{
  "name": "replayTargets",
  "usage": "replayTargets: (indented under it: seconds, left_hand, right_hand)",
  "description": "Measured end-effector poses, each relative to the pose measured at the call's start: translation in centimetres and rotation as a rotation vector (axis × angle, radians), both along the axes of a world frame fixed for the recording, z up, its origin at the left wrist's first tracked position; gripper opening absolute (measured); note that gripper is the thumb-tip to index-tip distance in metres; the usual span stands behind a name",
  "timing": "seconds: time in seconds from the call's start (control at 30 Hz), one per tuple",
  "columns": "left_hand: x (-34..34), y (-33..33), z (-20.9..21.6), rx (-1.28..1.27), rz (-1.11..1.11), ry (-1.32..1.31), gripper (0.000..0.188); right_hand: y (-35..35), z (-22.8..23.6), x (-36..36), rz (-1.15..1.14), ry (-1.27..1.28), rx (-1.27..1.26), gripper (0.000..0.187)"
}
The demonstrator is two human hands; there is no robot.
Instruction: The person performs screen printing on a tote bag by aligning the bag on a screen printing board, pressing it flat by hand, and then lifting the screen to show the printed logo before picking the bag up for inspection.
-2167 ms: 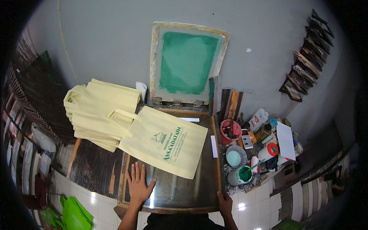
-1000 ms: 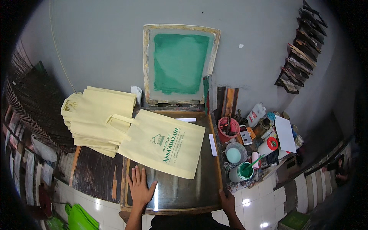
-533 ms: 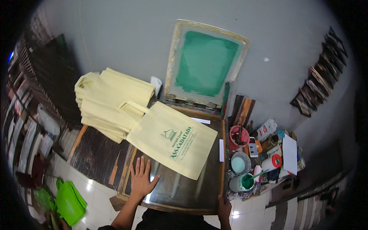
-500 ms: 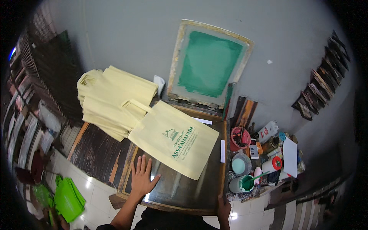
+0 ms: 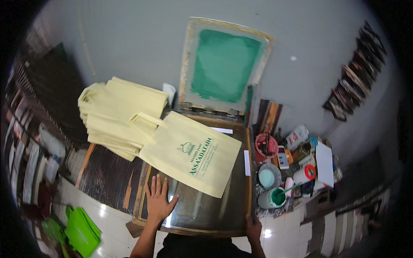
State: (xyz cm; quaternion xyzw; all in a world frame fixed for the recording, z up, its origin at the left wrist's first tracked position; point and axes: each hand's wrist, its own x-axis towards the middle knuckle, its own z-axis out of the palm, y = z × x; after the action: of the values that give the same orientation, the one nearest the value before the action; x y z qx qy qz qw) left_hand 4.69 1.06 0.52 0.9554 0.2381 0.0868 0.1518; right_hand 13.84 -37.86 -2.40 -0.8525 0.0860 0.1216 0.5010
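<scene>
A pale yellow tote bag [image 5: 193, 152] with a green print lies flat across a glass-topped wooden table [image 5: 211, 215], its handle reaching left onto a stack of similar pale yellow bags [image 5: 122, 114]. My left hand [image 5: 160, 203] lies with fingers spread on the glass, just below the bag's lower left edge. At the table's front right corner, my right hand [image 5: 254, 228] is closed around the wooden edge. Behind the bag, a printing screen [image 5: 226, 64] with a green-coated mesh stands raised on hinges at the table's back edge.
To the right, a cluttered stand holds an open pot of green ink [image 5: 277, 198], a pale green tub [image 5: 266, 176], a red basket [image 5: 266, 145] and a phone [image 5: 282, 158]. Bright green bags [image 5: 83, 232] are at the lower left. Dark frames [image 5: 355, 75] hang on the wall.
The view has shifted a little. Both hands, the tote bag and the raised screen keep their places relative to the table.
</scene>
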Motion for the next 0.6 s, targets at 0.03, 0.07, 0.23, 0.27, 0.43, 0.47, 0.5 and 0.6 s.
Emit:
replayTargets:
  seconds: [0.03,0.07,0.23,0.27,0.43,0.47,0.5,0.6]
  left_hand:
    - [0.1,0.0,0.2,0.0,-0.003,0.0,0.09]
    - [0.1,0.0,0.2,0.0,-0.01,0.007,0.09]
    - [0.4,-0.2,0.2,0.006,-0.013,0.021,0.087]
    - [0.4,-0.3,0.1,0.021,-0.021,0.027,0.086]
    - [0.3,-0.1,-0.7,0.094,-0.024,0.065,0.083]
    - [0.4,0.0,-0.7,0.116,-0.02,0.073,0.083]
    - [0.4,-0.1,-0.6,0.112,-0.016,0.079,0.082]
    - [0.5,-0.1,-0.5,0.1,-0.018,0.071,0.083]
  right_hand:
    - [-0.2,0.1,-0.2,-0.002,0.021,-0.028,0.054]
    - [0.4,1.4,-0.1,-0.006,0.049,-0.056,0.055]
    - [-0.1,-0.1,-0.2,-0.034,0.012,-0.042,0.066]
    - [-0.4,-0.8,-0.2,-0.015,-0.012,-0.029,0.065]
    - [-0.9,-0.9,-0.3,-0.019,0.101,0.012,0.077]
    - [-0.7,-0.7,-0.3,-0.017,0.1,0.047,0.078]
    - [-0.4,-0.2,-0.3,-0.045,0.062,-0.015,0.067]
    - [-0.2,0.6,0.0,-0.043,0.081,-0.036,0.069]
